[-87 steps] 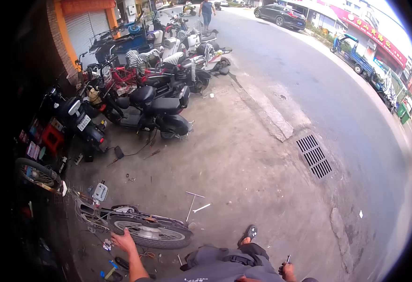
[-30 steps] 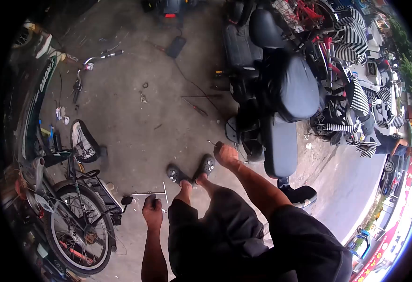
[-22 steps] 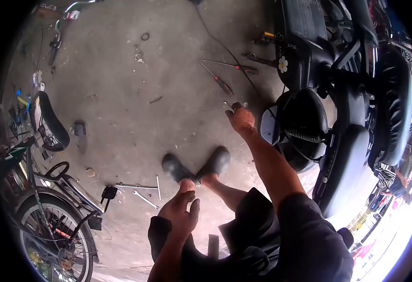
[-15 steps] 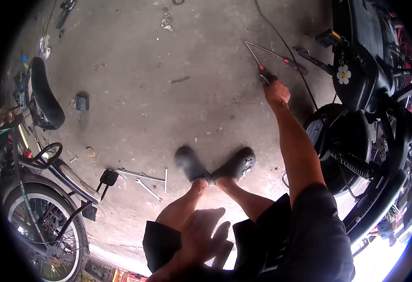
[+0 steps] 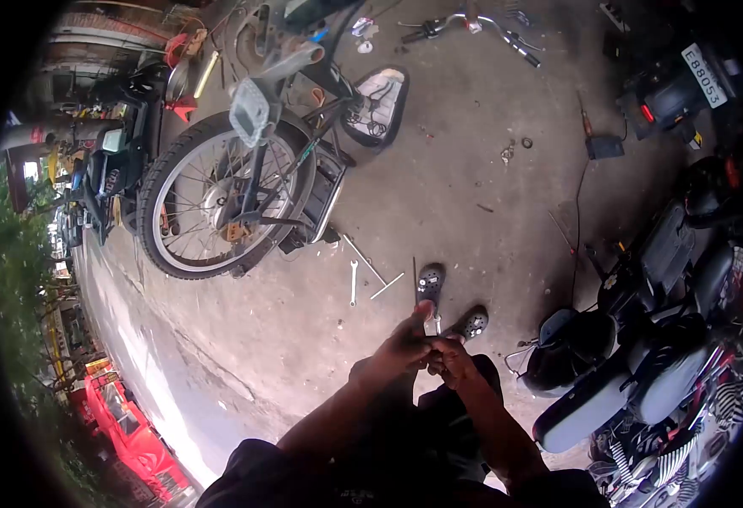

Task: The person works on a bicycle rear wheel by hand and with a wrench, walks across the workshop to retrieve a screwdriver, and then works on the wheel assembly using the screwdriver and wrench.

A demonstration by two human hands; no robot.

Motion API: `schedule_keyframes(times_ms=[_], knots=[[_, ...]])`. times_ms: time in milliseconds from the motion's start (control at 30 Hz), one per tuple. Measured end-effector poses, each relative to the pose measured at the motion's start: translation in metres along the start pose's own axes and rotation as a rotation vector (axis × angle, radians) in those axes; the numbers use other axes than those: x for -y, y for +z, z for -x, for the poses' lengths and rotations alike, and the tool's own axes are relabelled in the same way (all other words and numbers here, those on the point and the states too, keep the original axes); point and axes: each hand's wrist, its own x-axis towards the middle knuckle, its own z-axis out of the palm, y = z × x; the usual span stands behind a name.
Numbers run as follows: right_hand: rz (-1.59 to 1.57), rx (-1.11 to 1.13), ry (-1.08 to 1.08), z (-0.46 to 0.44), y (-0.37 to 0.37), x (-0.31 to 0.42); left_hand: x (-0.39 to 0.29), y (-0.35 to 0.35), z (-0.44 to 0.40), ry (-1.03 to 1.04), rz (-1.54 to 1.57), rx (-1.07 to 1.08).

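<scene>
My left hand (image 5: pixel 407 343) and my right hand (image 5: pixel 454 361) meet in front of my lap, fingers closed and touching. A thin dark shaft, seemingly of a screwdriver (image 5: pixel 415 279), rises from my left hand's fingers. Between the hands shows a small silver piece (image 5: pixel 437 324), too small to name. Whatever my right fingers close on is hidden. Another screwdriver (image 5: pixel 563 234) lies on the floor to the right. Left of my feet are an open-end wrench (image 5: pixel 354 283) and a T-handle wrench (image 5: pixel 365 261).
A bicycle wheel (image 5: pixel 219 203) and frame stand at left, near an upturned saddle (image 5: pixel 376 106). Handlebars (image 5: pixel 473 21) lie at the top. Scooters with a long seat (image 5: pixel 587 411) crowd the right, by a black cable (image 5: pixel 578 212). A red vehicle (image 5: pixel 130 432) is outside.
My view has swung left and outward. My right hand has come back from the floor screwdrivers to meet my left hand; one screwdriver stays on the floor.
</scene>
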Motion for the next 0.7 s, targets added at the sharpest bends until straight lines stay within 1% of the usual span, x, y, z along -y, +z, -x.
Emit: schedule_keyframes(times_ms=[33,67,133,167,200,267,333,367,467,500,567,633,667,700], knots=[[0.029,0.033,-0.002,0.012,0.027,-0.002,-0.008,0.007,0.032,-0.006,0.118,-0.024],[0.146,0.053,0.009,0.03,0.061,0.006,-0.024,0.017,0.063,-0.01,0.237,-0.05],[0.366,0.047,-0.006,0.06,0.109,-0.003,-0.111,0.067,0.126,0.001,0.053,-0.333],[0.483,0.03,-0.036,0.069,0.13,-0.004,-0.134,0.085,0.148,0.069,0.17,-0.431],[0.6,0.008,-0.062,0.076,0.148,-0.006,-0.134,0.082,0.164,0.086,0.139,-0.494],[0.597,-0.055,-0.103,0.082,0.163,-0.019,-0.124,0.075,0.202,0.107,0.093,-0.627],[0.599,-0.086,-0.176,0.088,0.185,-0.019,-0.129,0.077,0.235,0.117,0.205,-0.74],[0.655,-0.095,-0.22,0.092,0.199,-0.016,-0.135,0.078,0.252,0.115,0.258,-0.793],[0.948,-0.059,-0.314,0.076,0.22,-0.007,-0.161,0.081,0.296,0.13,0.326,-0.883],[1.048,-0.047,-0.255,0.072,0.236,0.005,-0.158,0.069,0.299,0.191,0.306,-0.921],[1.163,-0.003,-0.268,0.066,0.275,0.03,-0.136,0.053,0.297,0.289,0.298,-1.003],[1.36,0.053,-0.365,0.046,0.305,0.056,-0.105,0.027,0.285,0.359,0.384,-0.952],[1.346,0.078,-0.369,0.048,0.328,0.064,-0.097,0.021,0.285,0.393,0.42,-0.927],[1.336,0.105,-0.375,0.055,0.356,0.071,-0.103,0.018,0.291,0.375,0.43,-0.882]])
